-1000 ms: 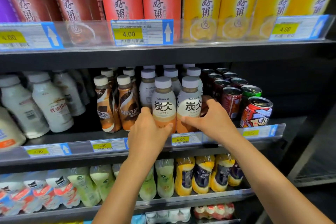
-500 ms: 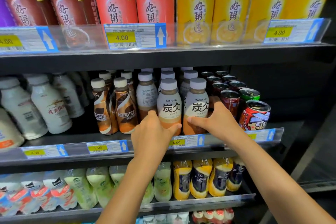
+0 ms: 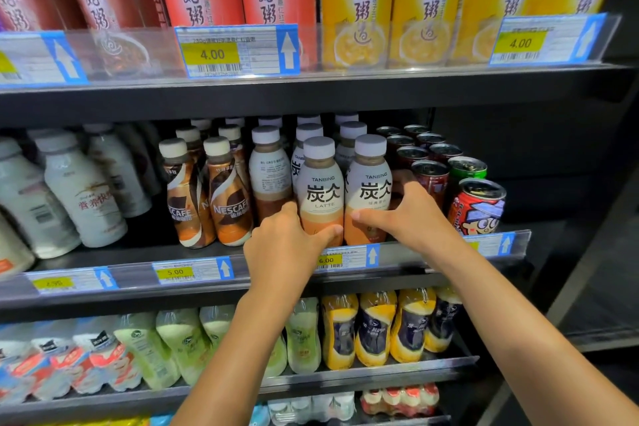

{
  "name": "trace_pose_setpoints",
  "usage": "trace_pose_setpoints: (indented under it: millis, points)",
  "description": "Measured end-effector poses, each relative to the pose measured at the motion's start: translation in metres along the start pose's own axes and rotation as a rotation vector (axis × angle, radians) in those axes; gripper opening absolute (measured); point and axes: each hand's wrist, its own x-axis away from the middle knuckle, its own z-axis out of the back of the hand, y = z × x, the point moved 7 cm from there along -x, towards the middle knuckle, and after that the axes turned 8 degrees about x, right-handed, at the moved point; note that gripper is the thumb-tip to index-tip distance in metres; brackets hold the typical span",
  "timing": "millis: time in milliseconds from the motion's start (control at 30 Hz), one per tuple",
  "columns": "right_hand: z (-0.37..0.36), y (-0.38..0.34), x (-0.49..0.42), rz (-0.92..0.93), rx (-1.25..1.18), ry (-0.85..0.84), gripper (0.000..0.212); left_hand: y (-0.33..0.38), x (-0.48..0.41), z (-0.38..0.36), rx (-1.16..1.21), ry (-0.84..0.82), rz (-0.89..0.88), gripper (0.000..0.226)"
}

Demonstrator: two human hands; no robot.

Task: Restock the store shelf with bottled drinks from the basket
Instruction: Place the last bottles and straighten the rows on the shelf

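Caps up and long axes vertical, the left latte bottle (image 3: 321, 190) and the right latte bottle (image 3: 370, 190) stand side by side, touching, at the front of the middle shelf (image 3: 138, 275), Tanbing labels facing out. Each has a grey cap, a white label and an orange base. The left hand (image 3: 281, 245) grips the left one low down, thumb across its front. The right hand (image 3: 415, 214) grips the other the same way. Nescafé bottles (image 3: 230, 204) stand to the left, dark cans (image 3: 430, 176) just to the right.
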Motion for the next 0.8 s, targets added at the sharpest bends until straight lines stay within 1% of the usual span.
trace_pose_setpoints:
  millis: [67, 100, 167, 233, 367, 567, 800]
  points:
    - [-0.0009, -0.0002, -0.0008, 0.015, -0.005, -0.010, 0.053, 0.0000, 0.0002, 0.0009, -0.007, 0.000, -0.003, 0.066]
    - [-0.0017, -0.0005, -0.0017, 0.023, -0.004, -0.011, 0.055, 0.0001, 0.0003, 0.0017, -0.012, 0.002, -0.007, 0.066]
    - [-0.0034, 0.0011, -0.0037, 0.027, -0.008, -0.007, 0.067, 0.0001, 0.0007, 0.0032, -0.015, 0.006, -0.013, 0.065]
    - [-0.0048, 0.0032, -0.0052, 0.022, -0.004, -0.006, 0.073, -0.0006, 0.0011, 0.0044, -0.005, 0.009, -0.015, 0.064]
    - [-0.0049, 0.0025, -0.0048, 0.028, -0.002, 0.002, 0.071, -0.0018, 0.0010, 0.0054, 0.011, 0.021, -0.034, 0.062]
    - [-0.0078, 0.0016, -0.0060, 0.038, -0.021, -0.016, 0.073, -0.0069, -0.0010, 0.0049, 0.036, 0.022, -0.017, 0.056]
    - [-0.0066, -0.0011, -0.0015, 0.025, -0.017, -0.017, 0.066, -0.0068, -0.0030, 0.0033, 0.008, -0.009, 0.014, 0.058]
